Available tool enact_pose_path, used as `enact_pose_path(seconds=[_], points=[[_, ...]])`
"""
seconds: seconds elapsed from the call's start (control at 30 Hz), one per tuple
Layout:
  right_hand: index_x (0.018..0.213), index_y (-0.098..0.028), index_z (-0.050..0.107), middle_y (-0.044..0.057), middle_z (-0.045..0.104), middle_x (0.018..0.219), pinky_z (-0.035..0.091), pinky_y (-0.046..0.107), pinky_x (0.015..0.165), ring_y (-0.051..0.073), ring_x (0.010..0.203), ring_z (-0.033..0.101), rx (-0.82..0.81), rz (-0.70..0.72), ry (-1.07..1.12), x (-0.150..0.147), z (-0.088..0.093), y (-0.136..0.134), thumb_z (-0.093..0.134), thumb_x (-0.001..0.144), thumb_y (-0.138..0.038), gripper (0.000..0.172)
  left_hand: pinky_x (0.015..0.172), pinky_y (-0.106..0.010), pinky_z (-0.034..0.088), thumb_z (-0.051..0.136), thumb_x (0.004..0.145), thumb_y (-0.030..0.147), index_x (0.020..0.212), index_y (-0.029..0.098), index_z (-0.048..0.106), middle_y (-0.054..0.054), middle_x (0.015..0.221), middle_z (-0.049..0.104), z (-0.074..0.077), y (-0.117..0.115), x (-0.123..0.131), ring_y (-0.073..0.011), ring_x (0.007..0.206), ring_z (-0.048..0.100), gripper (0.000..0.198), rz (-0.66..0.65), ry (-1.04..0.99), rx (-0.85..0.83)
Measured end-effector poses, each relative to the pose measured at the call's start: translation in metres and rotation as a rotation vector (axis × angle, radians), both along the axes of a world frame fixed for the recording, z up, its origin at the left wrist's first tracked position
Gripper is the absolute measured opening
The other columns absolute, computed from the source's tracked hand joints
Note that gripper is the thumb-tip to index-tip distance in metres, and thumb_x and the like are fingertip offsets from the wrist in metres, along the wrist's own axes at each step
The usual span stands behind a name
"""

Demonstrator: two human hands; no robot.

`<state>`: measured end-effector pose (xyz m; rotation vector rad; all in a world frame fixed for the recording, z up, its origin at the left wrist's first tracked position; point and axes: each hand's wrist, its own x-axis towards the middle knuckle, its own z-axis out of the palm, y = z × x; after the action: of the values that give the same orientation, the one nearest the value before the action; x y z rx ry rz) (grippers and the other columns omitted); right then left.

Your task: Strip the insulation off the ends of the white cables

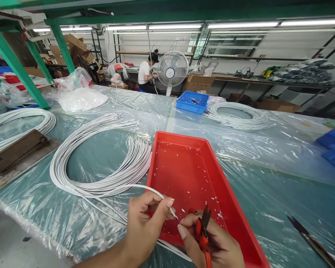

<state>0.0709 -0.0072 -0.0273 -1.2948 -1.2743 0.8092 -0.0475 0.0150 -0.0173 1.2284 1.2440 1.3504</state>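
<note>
Between thumb and fingers my left hand [149, 219] pinches a white cable [147, 187] close to its end, where a short dark tip shows. My right hand [214, 242] holds red-handled cutters [203, 227] against the palm, their dark jaws pointing up. Its thumb and index finger come together right at the cable's tip; whether they grip a wire there is too small to tell. Both hands are over the near part of a red tray [181, 175] dotted with small white scraps. To the left lies a coiled bundle of white cables [64, 163], from which the held cable runs.
A metal tool [309, 238], like long tweezers, lies at right. Farther back are a blue tray [192, 102], another cable coil [240, 115] and a fan [172, 69]. At left, a brown block [16, 150] rests beside more cable. A person [147, 72] sits beyond the table.
</note>
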Motion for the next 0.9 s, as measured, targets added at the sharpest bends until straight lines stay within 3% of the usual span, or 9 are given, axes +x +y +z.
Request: enact_pose_path(seconds=[0.43, 0.9], points=[[0.063, -0.019, 0.057, -0.004, 0.049, 0.053, 0.035, 0.017, 0.039, 0.008, 0.043, 0.044, 0.044, -0.014, -0.092, 0.0003, -0.0037, 0.0021, 0.062, 0.066, -0.019, 0.006, 0.051, -0.020, 0.047, 0.062, 0.077, 0.023, 0.062, 0.016, 0.063, -0.001, 0.054, 0.067, -0.0082, -0.0042, -0.0024, -0.0129, 0.049, 0.060, 0.016, 0.032, 0.107, 0.105], [0.066, -0.019, 0.052, -0.004, 0.044, 0.058, 0.036, 0.019, 0.047, 0.009, 0.048, 0.044, 0.240, 0.007, -0.305, 0.0013, -0.0066, 0.0015, 0.055, 0.073, -0.011, 0.011, 0.052, -0.019, 0.048, 0.066, 0.072, 0.018, 0.059, 0.017, 0.066, 0.000, 0.055, 0.069, -0.0077, -0.0041, 0.0025, -0.0132, 0.050, 0.062, 0.013, 0.072, 0.119, 0.130]])
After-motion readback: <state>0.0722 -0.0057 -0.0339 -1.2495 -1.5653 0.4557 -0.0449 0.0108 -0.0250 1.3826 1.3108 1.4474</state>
